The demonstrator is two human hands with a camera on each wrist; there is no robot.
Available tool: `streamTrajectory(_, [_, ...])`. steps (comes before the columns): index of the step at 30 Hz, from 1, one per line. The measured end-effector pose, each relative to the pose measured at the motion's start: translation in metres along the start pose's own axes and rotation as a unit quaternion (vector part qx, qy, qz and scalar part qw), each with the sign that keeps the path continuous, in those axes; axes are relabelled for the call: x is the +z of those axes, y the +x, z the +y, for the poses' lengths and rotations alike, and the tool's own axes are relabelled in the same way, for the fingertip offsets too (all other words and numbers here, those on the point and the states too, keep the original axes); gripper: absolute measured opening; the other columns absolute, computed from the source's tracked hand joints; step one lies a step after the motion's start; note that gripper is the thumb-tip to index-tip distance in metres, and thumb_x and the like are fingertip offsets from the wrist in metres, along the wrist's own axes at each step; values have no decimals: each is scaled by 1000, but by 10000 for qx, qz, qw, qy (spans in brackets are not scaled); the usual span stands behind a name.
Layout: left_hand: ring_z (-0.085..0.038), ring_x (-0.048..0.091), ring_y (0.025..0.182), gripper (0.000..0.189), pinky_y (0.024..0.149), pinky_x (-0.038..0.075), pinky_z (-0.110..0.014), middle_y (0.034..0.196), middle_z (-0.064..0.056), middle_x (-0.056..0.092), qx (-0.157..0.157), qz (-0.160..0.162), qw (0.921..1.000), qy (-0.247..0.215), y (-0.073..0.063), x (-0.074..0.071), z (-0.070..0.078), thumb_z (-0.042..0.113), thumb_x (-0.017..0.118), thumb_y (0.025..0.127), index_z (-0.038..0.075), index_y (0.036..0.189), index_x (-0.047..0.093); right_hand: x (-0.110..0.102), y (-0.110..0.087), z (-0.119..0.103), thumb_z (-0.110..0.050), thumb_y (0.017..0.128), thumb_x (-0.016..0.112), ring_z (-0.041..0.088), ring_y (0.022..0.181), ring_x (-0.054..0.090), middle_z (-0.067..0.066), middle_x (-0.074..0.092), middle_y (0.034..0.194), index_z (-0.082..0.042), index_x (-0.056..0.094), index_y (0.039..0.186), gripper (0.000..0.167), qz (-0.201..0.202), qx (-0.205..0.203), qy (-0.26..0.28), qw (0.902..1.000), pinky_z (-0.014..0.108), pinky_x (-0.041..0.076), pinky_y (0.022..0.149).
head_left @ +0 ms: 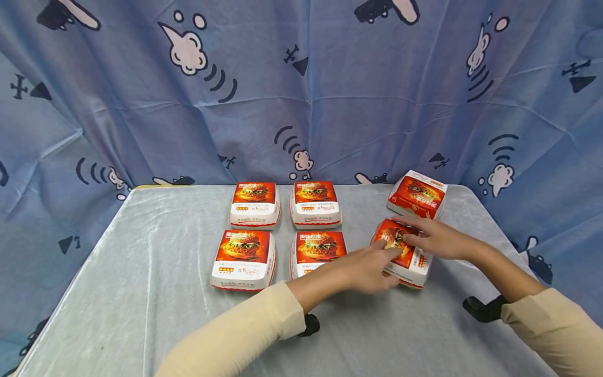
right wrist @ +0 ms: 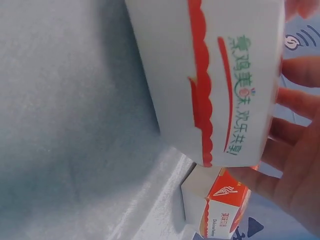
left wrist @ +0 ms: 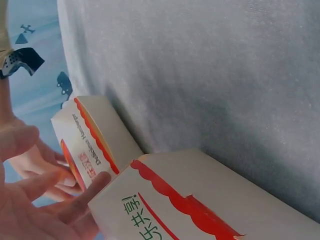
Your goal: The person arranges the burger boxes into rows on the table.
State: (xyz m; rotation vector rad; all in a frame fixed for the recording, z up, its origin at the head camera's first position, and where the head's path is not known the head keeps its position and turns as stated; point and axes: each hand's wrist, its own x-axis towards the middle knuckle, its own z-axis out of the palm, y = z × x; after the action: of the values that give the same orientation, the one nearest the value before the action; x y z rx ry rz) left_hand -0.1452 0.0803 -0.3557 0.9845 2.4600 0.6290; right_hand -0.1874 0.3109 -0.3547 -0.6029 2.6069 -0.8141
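A red and white burger box (head_left: 412, 268) sits at an angle at the table's front right. My left hand (head_left: 366, 269) comes at it from the left; its index finger lies over the top and its thumb is by the front corner. From the right, my right hand (head_left: 440, 240) rests on the same box, its fingers across the back edge and its thumb on top. Largely straight fingers (left wrist: 82, 205) of the left hand reach toward the box in the left wrist view. The right wrist view has relaxed fingers (right wrist: 295, 100) along the box's top edge.
Behind it another burger box (head_left: 416, 195) stands turned near the back right edge. Further left, several matching boxes form two rows, among them the front left box (head_left: 242, 260) and front middle box (head_left: 320, 246). A patterned blue curtain (head_left: 264, 78) hangs behind the grey tablecloth (head_left: 188, 324).
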Motion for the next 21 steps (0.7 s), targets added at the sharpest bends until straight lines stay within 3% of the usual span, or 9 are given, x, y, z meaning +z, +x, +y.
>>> streamTrajectory(4, [-15, 52, 121, 62, 101, 45, -31, 152, -2, 38, 0, 119, 9999, 11, 0, 0, -1, 37, 62, 96, 27, 153, 40, 1, 0, 0, -21, 101, 57, 43, 118, 54, 28, 54, 135, 1, 42, 147, 54, 105, 14, 2, 9999, 62, 47, 93])
streamTrajectory(9, [-14, 48, 127, 62, 103, 44, -32, 150, -3, 40, 7, 282, 9995, 113, -1, 0, -1, 36, 61, 96, 25, 153, 39, 1, 0, -1, -22, 99, 61, 39, 110, 59, 27, 58, 126, 1, 44, 146, 55, 163, 219, 75, 9996, 48, 57, 82])
streamTrajectory(15, [-15, 39, 139, 62, 110, 38, -35, 156, -5, 36, -73, 251, 9995, 154, -1, 0, -1, 37, 60, 97, 26, 154, 38, 0, 1, -1, -23, 99, 62, 33, 104, 61, 24, 61, 120, 4, 44, 144, 56, 170, 297, -43, 9994, 46, 57, 80])
streamTrajectory(21, [-23, 41, 139, 63, 110, 38, -39, 159, -6, 30, -248, 163, 9995, 118, -2, -1, -2, 39, 60, 96, 28, 154, 37, 1, 1, 0, -23, 99, 60, 30, 99, 61, 20, 62, 115, 5, 45, 143, 54, 254, 482, -207, 9983, 46, 57, 81])
